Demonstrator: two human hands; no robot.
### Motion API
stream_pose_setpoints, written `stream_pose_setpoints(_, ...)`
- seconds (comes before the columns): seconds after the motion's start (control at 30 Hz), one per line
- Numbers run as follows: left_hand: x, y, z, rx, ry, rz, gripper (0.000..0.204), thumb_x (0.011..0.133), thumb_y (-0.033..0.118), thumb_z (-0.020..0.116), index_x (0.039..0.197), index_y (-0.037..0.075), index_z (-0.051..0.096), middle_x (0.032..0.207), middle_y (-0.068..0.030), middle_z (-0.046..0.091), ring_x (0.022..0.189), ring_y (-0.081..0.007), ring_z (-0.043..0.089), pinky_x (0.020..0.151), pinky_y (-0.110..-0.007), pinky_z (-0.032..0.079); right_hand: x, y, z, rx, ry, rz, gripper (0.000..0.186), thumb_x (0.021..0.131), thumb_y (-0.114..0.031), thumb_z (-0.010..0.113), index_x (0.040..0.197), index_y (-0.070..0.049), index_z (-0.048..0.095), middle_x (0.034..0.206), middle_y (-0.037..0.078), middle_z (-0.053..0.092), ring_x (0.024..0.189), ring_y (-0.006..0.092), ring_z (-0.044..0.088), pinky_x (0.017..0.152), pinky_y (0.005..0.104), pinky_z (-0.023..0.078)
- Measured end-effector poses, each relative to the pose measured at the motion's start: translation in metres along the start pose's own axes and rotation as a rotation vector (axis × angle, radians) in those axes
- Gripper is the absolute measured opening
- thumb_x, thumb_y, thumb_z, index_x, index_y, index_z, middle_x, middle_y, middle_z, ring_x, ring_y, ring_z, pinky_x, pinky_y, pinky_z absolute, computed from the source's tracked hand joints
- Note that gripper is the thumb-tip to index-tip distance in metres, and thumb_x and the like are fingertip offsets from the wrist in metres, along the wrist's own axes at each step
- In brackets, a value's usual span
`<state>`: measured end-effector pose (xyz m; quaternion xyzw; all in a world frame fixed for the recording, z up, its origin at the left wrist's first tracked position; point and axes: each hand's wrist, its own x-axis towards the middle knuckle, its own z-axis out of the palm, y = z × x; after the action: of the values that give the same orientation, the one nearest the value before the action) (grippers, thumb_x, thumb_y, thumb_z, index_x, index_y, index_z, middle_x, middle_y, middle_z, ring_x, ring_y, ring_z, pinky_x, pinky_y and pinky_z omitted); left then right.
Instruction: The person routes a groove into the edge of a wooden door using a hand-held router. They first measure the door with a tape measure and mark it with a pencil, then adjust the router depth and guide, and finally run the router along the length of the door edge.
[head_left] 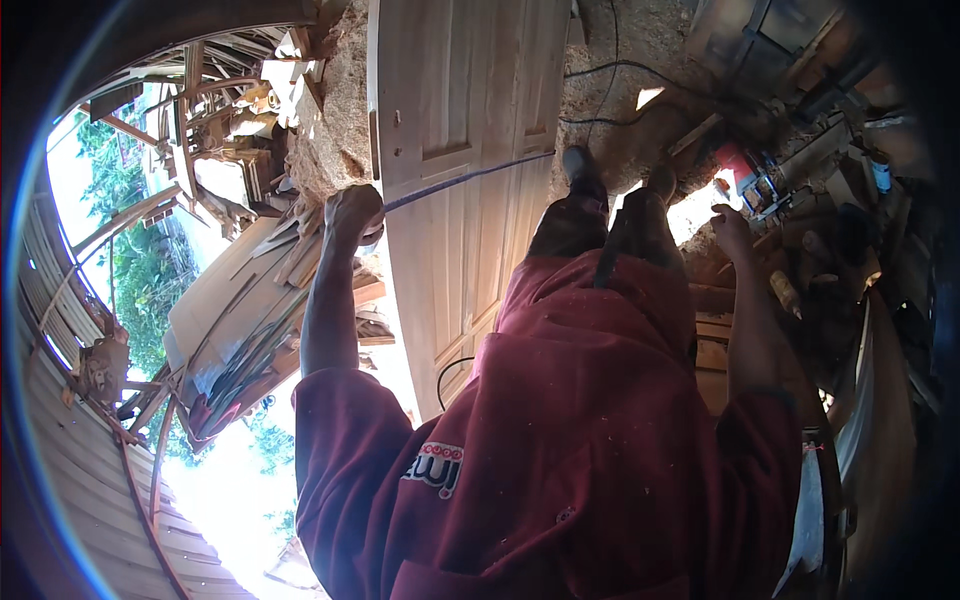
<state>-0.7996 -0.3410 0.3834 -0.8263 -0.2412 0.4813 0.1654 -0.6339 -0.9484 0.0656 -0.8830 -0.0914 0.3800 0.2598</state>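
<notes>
While a narrow dark strip point(465, 181) is stretched across a pale panelled wooden door point(445, 215) in the head view, its left end is held in the closed left hand point(355, 213), which is clamped at the door's left edge. The strip is carried to the door's right edge, near a dark boot point(583, 172). The door itself is seen to the left of the legs. By the right hand point(735, 232), set well apart from the door, bent fingers are shown; whether anything is gripped there cannot be told. Just beyond it, a red power tool point(738, 162) is seen. Sawdust point(340, 130) is scattered past the door's left edge, a black cable point(650, 66) is trailed over the ground, and boards point(235, 290) are piled to the left.
</notes>
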Motion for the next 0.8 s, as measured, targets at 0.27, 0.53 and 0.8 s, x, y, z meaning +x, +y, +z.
stream_pose_setpoints(0.27,0.008,-0.015,-0.022,0.006,-0.086,0.012,0.023,0.077,0.017,0.059,0.09,0.004,0.073,0.09,-0.0208,0.07,0.087,-0.0346,0.071,0.071,-0.043,0.055,-0.002,0.039,0.038,0.05,0.022,-0.041,0.031,0.089,-0.018,0.062,0.118,-0.008,0.066,0.092,0.017,0.07,0.083,0.0266,0.068,0.074,0.0386,0.052)
stream_pose_setpoints(0.53,0.016,-0.027,-0.009,-0.027,-0.176,0.028,0.026,0.081,0.02,0.057,0.094,0.006,0.074,0.088,-0.0214,0.07,0.083,-0.0324,0.071,0.073,-0.044,0.053,-0.023,0.115,0.073,-0.017,-0.001,-0.167,0.022,0.089,-0.015,0.059,0.106,-0.004,0.069,0.1,0.021,0.069,0.104,0.0378,0.062,0.11,0.04,0.037)
stream_pose_setpoints(0.8,0.009,-0.016,-0.022,-0.071,-0.257,-0.06,0.021,0.087,0.021,0.06,0.099,0.009,0.073,0.09,-0.0163,0.071,0.085,-0.0292,0.071,0.077,-0.042,0.052,0.004,0.16,0.102,0.199,-0.117,0.002,0.021,0.09,-0.013,0.058,0.106,-0.004,0.068,0.107,0.022,0.067,0.104,0.0365,0.063,0.096,0.0423,0.047)
